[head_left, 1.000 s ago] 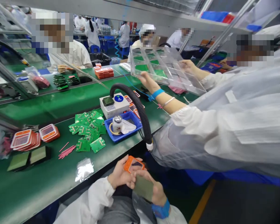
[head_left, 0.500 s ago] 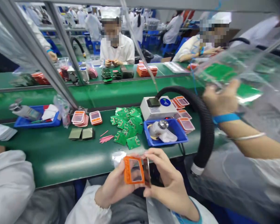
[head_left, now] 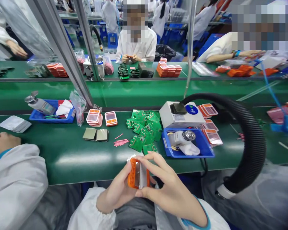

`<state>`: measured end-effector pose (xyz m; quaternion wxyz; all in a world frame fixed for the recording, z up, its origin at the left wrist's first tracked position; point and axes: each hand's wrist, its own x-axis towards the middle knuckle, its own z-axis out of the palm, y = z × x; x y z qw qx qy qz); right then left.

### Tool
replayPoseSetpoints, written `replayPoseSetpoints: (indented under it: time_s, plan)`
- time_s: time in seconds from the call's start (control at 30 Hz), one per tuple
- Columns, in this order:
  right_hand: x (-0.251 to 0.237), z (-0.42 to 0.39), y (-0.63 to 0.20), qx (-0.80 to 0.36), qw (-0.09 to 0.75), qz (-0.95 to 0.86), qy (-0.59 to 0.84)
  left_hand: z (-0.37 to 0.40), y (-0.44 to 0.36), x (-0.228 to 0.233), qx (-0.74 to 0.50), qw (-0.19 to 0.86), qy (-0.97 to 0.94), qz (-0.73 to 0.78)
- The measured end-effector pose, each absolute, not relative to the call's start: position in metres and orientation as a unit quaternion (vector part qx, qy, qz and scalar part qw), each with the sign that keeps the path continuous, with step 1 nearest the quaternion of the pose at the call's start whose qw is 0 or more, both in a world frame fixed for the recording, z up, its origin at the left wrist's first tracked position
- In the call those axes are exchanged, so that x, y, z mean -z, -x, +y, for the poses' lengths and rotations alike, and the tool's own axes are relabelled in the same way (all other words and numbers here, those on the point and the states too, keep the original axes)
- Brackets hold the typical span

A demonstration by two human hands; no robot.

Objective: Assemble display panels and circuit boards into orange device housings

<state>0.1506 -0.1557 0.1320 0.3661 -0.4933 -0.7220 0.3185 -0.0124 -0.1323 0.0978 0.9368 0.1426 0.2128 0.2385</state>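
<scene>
Both hands — left hand [head_left: 116, 191], right hand [head_left: 168, 188] — grip one orange frame [head_left: 134, 174] (upright).

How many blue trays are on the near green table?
2. One blue tray lies right of the circuit boards, with a white bottle inside; the other is at far left. More may be hidden.

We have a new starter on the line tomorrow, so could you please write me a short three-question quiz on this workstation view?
1. True or false: both hands hold the orange frame.
2. What lies in the blue tray right of the green circuit boards? A) a white dispenser bottle B) scissors C) a tape roll alone
3. Which thing arches over the right side of the green bench?

Key
1. True: left hand and right hand both grip it.
2. A, the white dispenser bottle.
3. The black corrugated hose.
</scene>
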Motion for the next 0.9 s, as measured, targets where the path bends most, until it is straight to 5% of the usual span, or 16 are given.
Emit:
replayPoseSetpoints:
  time_s: [0.9]
  plan:
    - [-0.105,-0.159,-0.142,-0.119,0.25,-0.8,0.532,-0.111,0.016,-0.1,-0.277,0.935,-0.079,0.206]
